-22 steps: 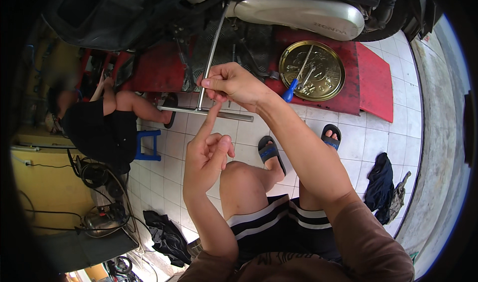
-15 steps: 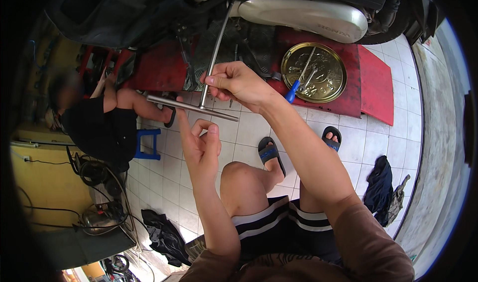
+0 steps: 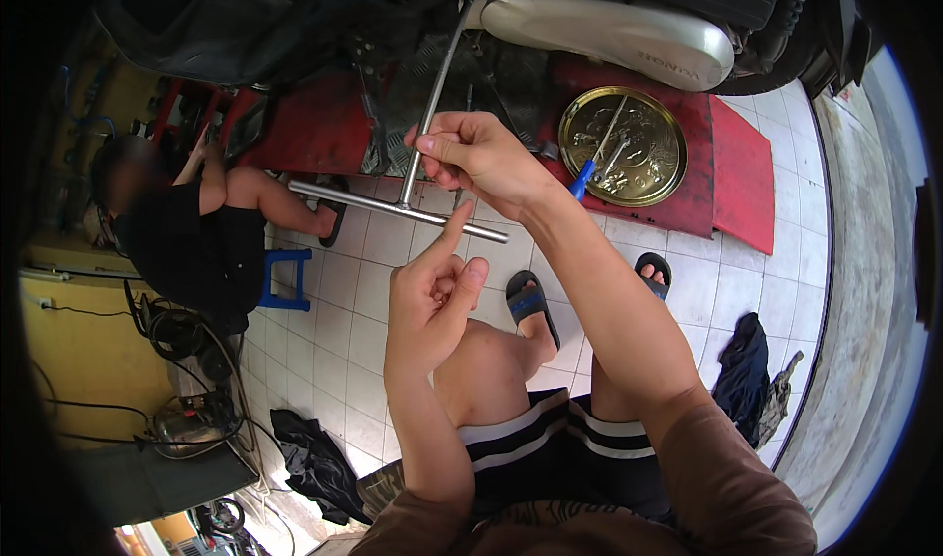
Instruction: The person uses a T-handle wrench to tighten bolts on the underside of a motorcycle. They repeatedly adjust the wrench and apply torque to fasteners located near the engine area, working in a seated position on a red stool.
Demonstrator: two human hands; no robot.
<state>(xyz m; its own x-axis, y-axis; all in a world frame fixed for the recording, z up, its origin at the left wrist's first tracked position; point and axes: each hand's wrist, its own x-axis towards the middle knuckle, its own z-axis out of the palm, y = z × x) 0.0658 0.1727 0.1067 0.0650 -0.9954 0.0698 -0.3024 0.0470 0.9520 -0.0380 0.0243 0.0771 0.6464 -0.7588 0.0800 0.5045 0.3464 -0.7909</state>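
Observation:
A long metal T-handle wrench (image 3: 440, 92) runs from beneath the motorcycle's silver side cover (image 3: 599, 33) down toward me. My right hand (image 3: 483, 161) is closed round its shaft, thumb on top, just above the crossbar. What the wrench's far end sits on is hidden. My left hand (image 3: 434, 303) has its index finger stretched out against the right half of the crossbar; the thumb stands apart, the other fingers are loosely curled, and it grips nothing.
A round gold tray (image 3: 678, 168) with a blue-handled screwdriver (image 3: 582, 179) and small metal parts rests on the red platform (image 3: 648, 212). At left a person (image 3: 182, 227) sits on a blue stool (image 3: 287, 279). Dark cloths (image 3: 742, 369) lie on the tiled floor.
My left index finger has moved from the crossbar's left half to its right half. The crossbar has swung slightly, its right end shifting right. My right hand keeps hold of the shaft.

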